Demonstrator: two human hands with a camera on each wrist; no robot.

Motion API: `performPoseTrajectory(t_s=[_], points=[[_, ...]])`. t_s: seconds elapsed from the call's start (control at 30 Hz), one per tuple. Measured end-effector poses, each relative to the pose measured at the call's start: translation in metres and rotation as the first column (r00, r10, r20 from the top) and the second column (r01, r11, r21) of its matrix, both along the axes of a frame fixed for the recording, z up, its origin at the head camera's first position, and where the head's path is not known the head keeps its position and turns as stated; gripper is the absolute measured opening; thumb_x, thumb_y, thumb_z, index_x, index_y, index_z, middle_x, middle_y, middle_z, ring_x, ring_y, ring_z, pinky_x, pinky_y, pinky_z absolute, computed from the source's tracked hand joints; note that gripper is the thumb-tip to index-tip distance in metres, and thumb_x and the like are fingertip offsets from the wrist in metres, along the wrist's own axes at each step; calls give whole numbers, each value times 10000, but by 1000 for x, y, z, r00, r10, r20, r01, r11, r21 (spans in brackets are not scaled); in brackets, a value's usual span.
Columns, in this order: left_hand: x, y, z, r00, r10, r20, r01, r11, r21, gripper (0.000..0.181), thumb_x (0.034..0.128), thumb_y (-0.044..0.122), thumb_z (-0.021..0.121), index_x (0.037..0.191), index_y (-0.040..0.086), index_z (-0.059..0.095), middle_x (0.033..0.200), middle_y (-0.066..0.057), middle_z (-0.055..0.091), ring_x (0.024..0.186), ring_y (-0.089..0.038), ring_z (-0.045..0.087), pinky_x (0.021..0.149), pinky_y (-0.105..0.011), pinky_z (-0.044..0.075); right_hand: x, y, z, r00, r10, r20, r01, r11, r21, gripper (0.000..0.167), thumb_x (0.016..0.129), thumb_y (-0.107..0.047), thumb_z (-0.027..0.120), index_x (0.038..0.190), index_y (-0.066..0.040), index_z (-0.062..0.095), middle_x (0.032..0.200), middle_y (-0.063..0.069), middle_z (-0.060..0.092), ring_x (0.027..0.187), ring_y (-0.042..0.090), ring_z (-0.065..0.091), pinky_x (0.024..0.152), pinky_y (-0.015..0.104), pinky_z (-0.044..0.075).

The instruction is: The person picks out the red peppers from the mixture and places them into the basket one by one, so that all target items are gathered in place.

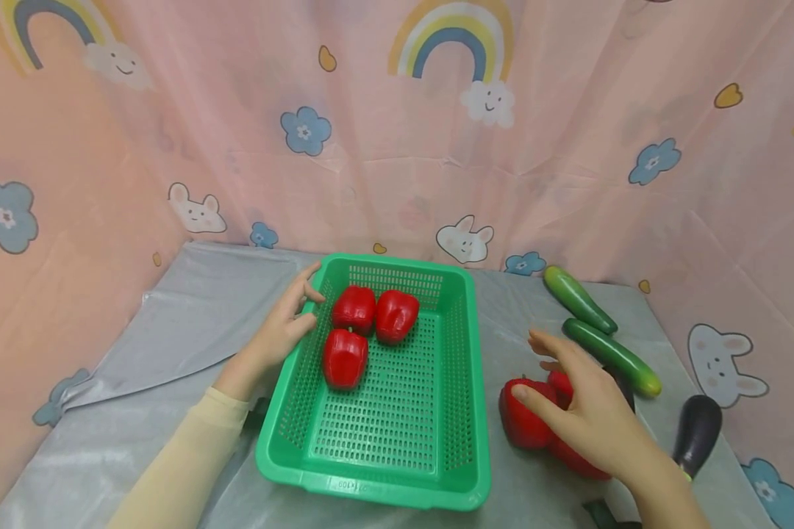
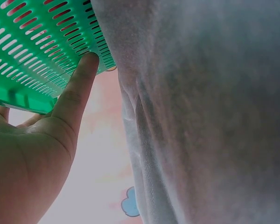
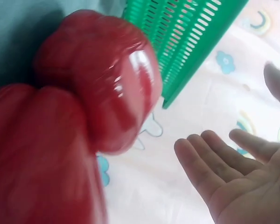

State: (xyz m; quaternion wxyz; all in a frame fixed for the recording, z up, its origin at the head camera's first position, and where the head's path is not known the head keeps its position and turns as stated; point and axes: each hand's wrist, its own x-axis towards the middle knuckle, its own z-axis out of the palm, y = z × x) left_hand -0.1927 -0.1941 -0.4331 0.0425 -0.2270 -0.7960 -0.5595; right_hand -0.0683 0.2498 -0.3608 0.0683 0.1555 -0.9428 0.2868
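Note:
My left hand (image 1: 281,323) is at the left rim of a green plastic basket (image 1: 479,353). In the left wrist view, one straight finger (image 2: 74,91) touches the outside of its slotted wall. Three red bell peppers, one of them nearest the front (image 1: 345,360), sit in the basket's back left part. To the right of the basket, my right hand (image 1: 592,411) hovers over more red bell peppers (image 1: 526,422), partly covering them. Its fingers are spread with nothing between them, and the right wrist view shows the palm apart from the nearest pepper (image 3: 116,84).
Two green cucumbers, one behind (image 1: 578,297) and one nearer (image 1: 612,356), lie at the back right. A dark eggplant (image 1: 698,433) is at the far right, and another dark item (image 1: 602,514) shows at the bottom edge. A pink patterned curtain (image 1: 397,162) hangs behind the grey cloth (image 1: 145,375).

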Motion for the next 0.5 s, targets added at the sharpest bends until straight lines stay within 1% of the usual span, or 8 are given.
performPoseTrajectory(t_s=[0.17, 0.27, 0.37, 0.5], points=[[1, 0, 0, 1000, 0, 2, 0, 1000, 1, 234, 898, -27, 457, 1118, -16, 534, 1799, -155, 204, 1645, -438, 156, 1200, -823, 193, 2, 9, -2, 997, -10, 82, 8, 1000, 28, 868, 925, -466, 860, 1619, -117, 473, 1563, 140, 566, 1270, 399, 648, 953, 691, 574], [1, 0, 0, 1000, 1, 2, -1, 1000, 3, 230, 901, -28, 458, 1117, -13, 534, 1798, -157, 205, 1648, -432, 149, 1208, -817, 184, 3, 13, -5, 996, -5, 87, 2, 999, 42, 892, 903, -480, 880, 1608, -107, 481, 1537, 142, 583, 1274, 392, 629, 968, 709, 560], [1, 0, 0, 1000, 2, -4, -2, 1000, 2, 221, 905, -33, 455, 1111, -13, 533, 1797, -164, 207, 1647, -434, 151, 1212, -815, 178, 5, 16, -10, 995, 3, 96, -8, 999, 49, 917, 878, -495, 899, 1603, -112, 488, 1498, 141, 608, 1265, 387, 626, 946, 682, 583], [-1, 0, -1, 1000, -2, -11, 2, 1000, -4, 217, 910, -41, 450, 1111, -19, 529, 1796, -173, 203, 1641, -445, 160, 1202, -825, 185, 5, 20, -15, 990, -6, 141, -3, 998, 68, 980, 836, -531, 921, 1610, -124, 481, 1477, 159, 618, 1245, 395, 633, 868, 629, 629]])
